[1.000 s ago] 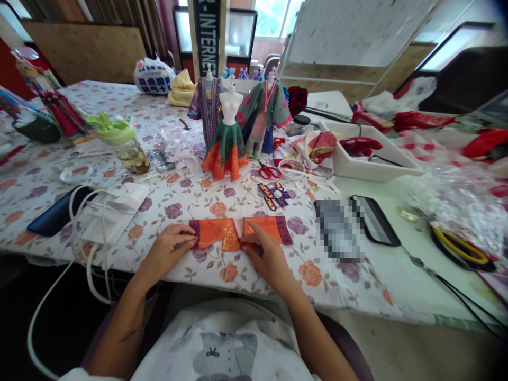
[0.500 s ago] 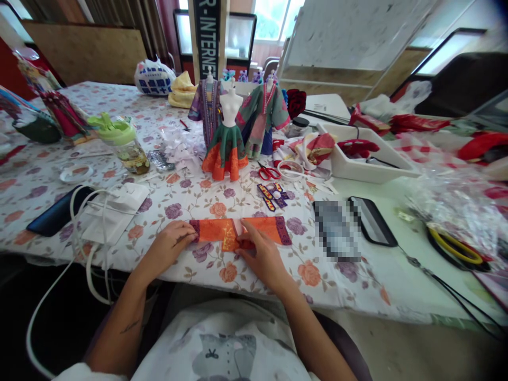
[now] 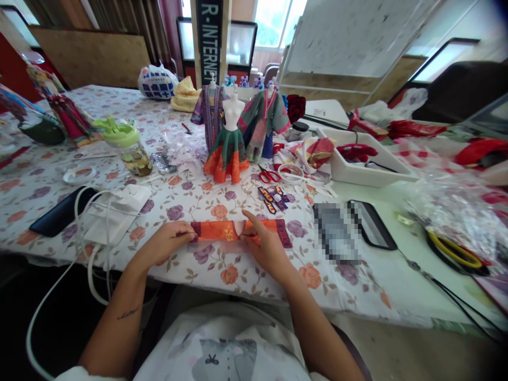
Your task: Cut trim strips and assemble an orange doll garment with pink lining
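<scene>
A small orange doll garment with purple cuffs lies flat on the flowered tablecloth, folded into a narrow strip. My left hand pinches its left cuff end, fingers closed on the cloth. My right hand presses on the garment's middle and right part, index finger stretched along the fold, the other fingers curled on the fabric. Both hands rest on the table near its front edge.
Behind stand three doll mannequins in dresses, red scissors, trim pieces, a green-lidded jar, a white tray. Left: a dark phone, white pouch and cable. Right: a tablet, yellow-handled tool.
The garment's lower edge has been folded upward, so it is now a narrower strip. Both hands shifted slightly up with it; the camera tilted a little.
</scene>
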A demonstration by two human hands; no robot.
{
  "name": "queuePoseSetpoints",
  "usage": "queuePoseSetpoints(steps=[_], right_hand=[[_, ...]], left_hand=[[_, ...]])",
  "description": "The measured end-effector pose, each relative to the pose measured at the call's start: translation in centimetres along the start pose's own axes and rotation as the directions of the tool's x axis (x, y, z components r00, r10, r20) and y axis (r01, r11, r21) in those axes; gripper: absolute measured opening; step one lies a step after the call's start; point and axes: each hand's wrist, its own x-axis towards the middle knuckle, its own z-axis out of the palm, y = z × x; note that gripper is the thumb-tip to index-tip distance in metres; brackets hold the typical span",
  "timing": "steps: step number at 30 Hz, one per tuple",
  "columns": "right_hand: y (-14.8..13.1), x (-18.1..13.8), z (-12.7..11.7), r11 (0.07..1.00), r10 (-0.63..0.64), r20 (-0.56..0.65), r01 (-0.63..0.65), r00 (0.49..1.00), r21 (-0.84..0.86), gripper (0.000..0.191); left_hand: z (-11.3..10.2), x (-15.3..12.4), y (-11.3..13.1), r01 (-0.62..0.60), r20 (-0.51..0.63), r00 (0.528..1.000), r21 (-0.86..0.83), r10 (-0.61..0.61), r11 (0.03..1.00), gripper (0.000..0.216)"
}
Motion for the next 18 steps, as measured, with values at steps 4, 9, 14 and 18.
queuePoseSetpoints(steps=[4,9,14,18], right_hand=[[-0.3,1.8,-0.6,0.997,-0.006,0.027,0.008,1.000,-0.072,0.059],[-0.4,6.3,-0.8,0.921,0.034,0.103,0.008,0.994,-0.389,0.062],[0.6,9.7,0.4,0.736,-0.056,0.195,0.172,0.979,-0.655,0.062],[1.5,10.1,1.1,0.647,-0.182,0.278,0.328,0.943,-0.688,0.059]], left_hand=[[-0.4,1.2,0.6,0.064,-0.052,0.996,-0.024,-0.065,0.998,0.032],[-1.5,4.5,0.1,0.047,-0.072,0.996,-0.010,-0.048,0.999,0.035],[-1.9,8.2,-1.1,0.035,-0.191,0.982,0.107,-0.014,0.994,0.032],[-1.3,9.3,-1.1,0.046,-0.373,0.927,0.204,0.034,0.978,0.024]])
